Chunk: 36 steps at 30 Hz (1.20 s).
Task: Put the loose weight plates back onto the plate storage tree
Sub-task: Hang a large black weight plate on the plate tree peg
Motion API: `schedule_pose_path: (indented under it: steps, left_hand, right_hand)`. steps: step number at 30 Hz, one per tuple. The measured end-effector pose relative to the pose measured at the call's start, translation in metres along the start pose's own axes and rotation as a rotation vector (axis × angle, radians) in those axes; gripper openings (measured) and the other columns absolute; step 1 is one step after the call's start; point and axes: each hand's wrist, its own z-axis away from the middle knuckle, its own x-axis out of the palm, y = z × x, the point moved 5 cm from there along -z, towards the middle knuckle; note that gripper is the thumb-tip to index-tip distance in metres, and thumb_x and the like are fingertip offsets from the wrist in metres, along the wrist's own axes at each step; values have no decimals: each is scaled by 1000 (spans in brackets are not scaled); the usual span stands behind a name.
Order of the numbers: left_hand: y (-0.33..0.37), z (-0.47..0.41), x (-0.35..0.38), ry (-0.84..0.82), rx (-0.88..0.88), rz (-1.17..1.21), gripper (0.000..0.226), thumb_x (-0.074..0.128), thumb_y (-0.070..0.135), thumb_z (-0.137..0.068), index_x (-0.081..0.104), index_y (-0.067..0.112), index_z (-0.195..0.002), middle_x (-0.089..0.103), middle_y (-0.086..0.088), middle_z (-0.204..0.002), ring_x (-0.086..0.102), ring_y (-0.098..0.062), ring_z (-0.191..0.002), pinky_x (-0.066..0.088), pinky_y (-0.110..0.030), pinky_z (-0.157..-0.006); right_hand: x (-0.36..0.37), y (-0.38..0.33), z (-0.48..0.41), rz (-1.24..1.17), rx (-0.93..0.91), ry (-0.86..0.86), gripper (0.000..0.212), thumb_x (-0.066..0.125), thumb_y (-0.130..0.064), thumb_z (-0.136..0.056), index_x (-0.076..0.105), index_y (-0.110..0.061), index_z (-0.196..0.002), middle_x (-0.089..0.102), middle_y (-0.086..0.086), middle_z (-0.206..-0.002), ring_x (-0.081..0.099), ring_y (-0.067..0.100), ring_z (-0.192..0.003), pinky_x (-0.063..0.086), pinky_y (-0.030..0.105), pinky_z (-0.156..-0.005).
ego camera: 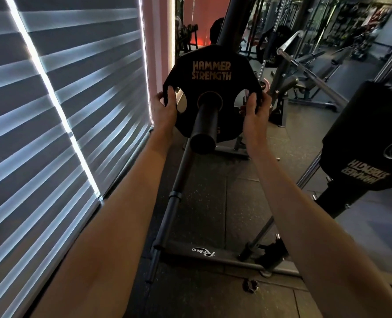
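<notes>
Facing slatted blinds (52, 111) across the whole left side and, straight ahead, the plate tree (227, 31), with a dark post climbing out of view and a base rail (224, 255) flat on the rubber floor (213, 191). Off to the right, hung from other equipment: a second plate (362, 134), logo upside down.

Threaded onto the tree's near peg (205, 125): the weight plate (211, 65), upright, face toward the camera, lettering the right way up. Seated far along the peg, close to the post, with most of the peg jutting out in front. Probably set that deep to leave room for more plates and to keep the load near the post.

Down on the floor, running away alongside the base: a long bar (179, 180) with a collar, well below the plate and apart from it.

Held from both sides. Left hand (165, 109) at the plate's left edge, right hand (255, 109) at the right edge, both about level with the centre hole. A balanced hold, likely meant to keep the plate square to the peg and avoid jamming. Fingers (170, 95) of each hand curled tight round the strip of rim beside a cut-out slot, clamped on the plate and nothing else. Judged nearly finished for this plate: only letting go left.
</notes>
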Motion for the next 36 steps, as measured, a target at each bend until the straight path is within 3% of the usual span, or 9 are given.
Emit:
schedule_pose_path:
  steps: [3,8,11,17,20,23,27,31,36]
  left_hand:
    - [-40,20,4,65,-126,59,45,42,42,-103,47,6,-129,61,-12,-123,62,-25,-112,52,-44,-99]
    - [-140,72,25,-60,-418,-166,33,44,34,-102,55,11,-123,70,-9,-95,66,-19,-76,51,-30,-61]
    - [-202,117,46,-231,-535,-378,31,44,28,-99,59,9,-118,69,-7,-81,67,-21,-70,54,-35,-67]
    - [-306,268,123,-594,-705,-791,28,44,20,-99,58,2,-115,71,-19,-97,67,-31,-78,53,-40,-78]
    - [-337,346,179,-801,-713,-961,30,41,22,-103,56,1,-117,69,-20,-101,65,-31,-77,51,-39,-78]
    - [-359,424,242,-985,-645,-1099,29,40,24,-102,58,3,-110,69,-18,-102,68,-31,-84,53,-38,-81]
    - [-390,529,332,-1244,-460,-1255,28,41,22,-103,59,3,-113,69,-20,-99,65,-31,-77,48,-32,-67]
    - [-419,622,407,-1442,-290,-1382,33,44,21,-103,60,-3,-119,71,-25,-109,71,-38,-96,55,-38,-71]
    - [-454,696,482,-1571,-203,-1455,34,46,24,-102,61,0,-122,70,-24,-113,69,-36,-102,54,-38,-81]
  right_hand:
    - [-8,25,30,26,54,-2,44,37,-30,-110,35,-11,-149,51,9,-141,53,21,-129,48,37,-108]
    - [-45,100,90,144,362,-43,44,40,-41,-107,48,-12,-140,61,18,-130,60,32,-121,49,51,-105]
    - [-84,144,127,281,542,-120,39,45,-35,-106,60,-3,-122,72,21,-109,69,34,-102,53,50,-93]
    - [-229,220,221,498,836,-188,30,48,-23,-105,67,0,-106,66,16,-86,62,26,-76,49,34,-66]
    - [-320,243,268,545,936,-143,32,50,-23,-103,68,2,-112,66,14,-89,58,19,-70,41,24,-56]
    - [-412,257,306,535,1028,-81,33,51,-22,-102,66,3,-118,70,22,-103,61,26,-87,37,22,-55]
    - [-534,270,342,546,1099,-14,30,48,-22,-103,62,0,-117,66,28,-124,64,42,-116,37,24,-59]
    - [-642,272,375,591,1176,61,35,46,-20,-103,63,5,-121,66,28,-123,64,40,-116,53,40,-93]
    - [-741,285,394,601,1230,139,34,47,-18,-102,65,4,-120,68,26,-122,64,38,-116,51,42,-99]
